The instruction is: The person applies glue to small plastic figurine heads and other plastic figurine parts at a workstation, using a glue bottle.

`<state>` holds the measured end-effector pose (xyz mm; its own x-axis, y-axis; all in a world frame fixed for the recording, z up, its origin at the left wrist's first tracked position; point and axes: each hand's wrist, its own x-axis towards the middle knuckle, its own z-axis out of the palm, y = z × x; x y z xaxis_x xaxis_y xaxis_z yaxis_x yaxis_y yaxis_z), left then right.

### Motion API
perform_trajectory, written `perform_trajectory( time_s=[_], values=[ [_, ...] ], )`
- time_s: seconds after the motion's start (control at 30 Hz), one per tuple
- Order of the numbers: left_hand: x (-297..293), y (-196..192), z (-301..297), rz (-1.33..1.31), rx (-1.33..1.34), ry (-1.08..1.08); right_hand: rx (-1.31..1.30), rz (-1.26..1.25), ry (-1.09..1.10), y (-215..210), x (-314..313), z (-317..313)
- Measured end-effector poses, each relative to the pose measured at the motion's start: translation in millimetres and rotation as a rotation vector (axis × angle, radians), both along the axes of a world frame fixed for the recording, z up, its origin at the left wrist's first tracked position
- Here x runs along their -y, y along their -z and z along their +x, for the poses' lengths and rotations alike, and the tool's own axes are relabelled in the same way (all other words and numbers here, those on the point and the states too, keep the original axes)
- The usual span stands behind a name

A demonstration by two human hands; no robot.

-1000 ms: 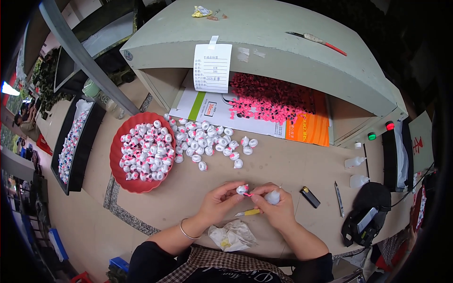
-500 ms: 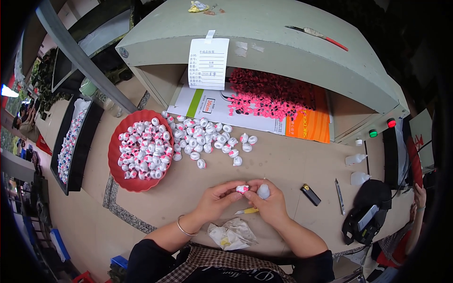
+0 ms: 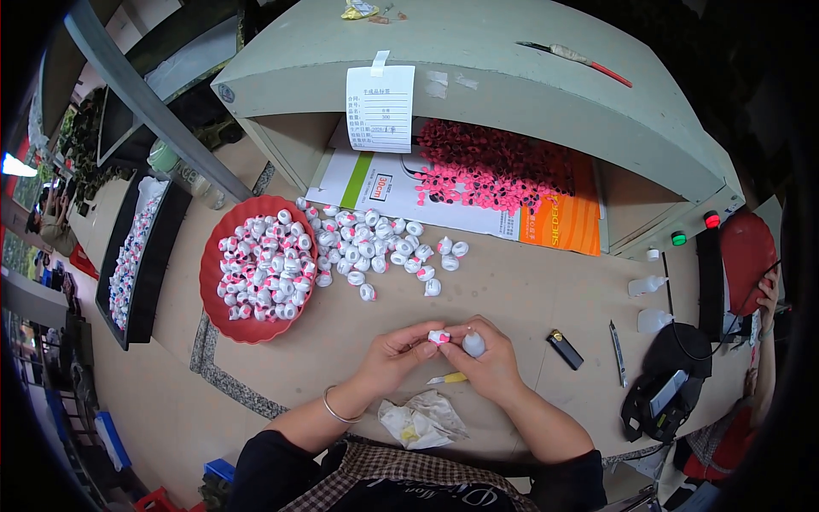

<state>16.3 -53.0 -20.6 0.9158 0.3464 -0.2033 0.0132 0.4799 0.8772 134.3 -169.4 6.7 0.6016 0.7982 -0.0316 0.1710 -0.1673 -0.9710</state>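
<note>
The right hand (image 3: 488, 365) mostly hides a small white bottle (image 3: 473, 344).

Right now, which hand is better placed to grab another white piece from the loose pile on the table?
Probably the left hand: it only pinches the small white and pink piece, and the loose pile lies up on its side. The right hand also holds a small white bottle.

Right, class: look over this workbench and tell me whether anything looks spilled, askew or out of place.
A heap of small white-and-pink pieces lies loose on the bench beside the red bowl, as if spilled out of it. A crumpled white wrapper sits at the near edge. Nothing looks damaged.
</note>
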Motion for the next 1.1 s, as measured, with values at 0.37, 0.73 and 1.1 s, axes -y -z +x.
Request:
perform_trajectory(
  time_s=[0.37,0.73,1.1],
  values=[
    [-4,1,-2,0.056,-0.011,-0.008,0.092,0.007,-0.008,9,-3,-2],
    [-76,-39,-59,0.546,-0.076,-0.662,-0.220,0.030,0.040,10,0,-2],
    [-236,-40,-260,1.237,-0.691,-1.725,-0.212,0.085,0.124,23,-1,-5]
  ],
)
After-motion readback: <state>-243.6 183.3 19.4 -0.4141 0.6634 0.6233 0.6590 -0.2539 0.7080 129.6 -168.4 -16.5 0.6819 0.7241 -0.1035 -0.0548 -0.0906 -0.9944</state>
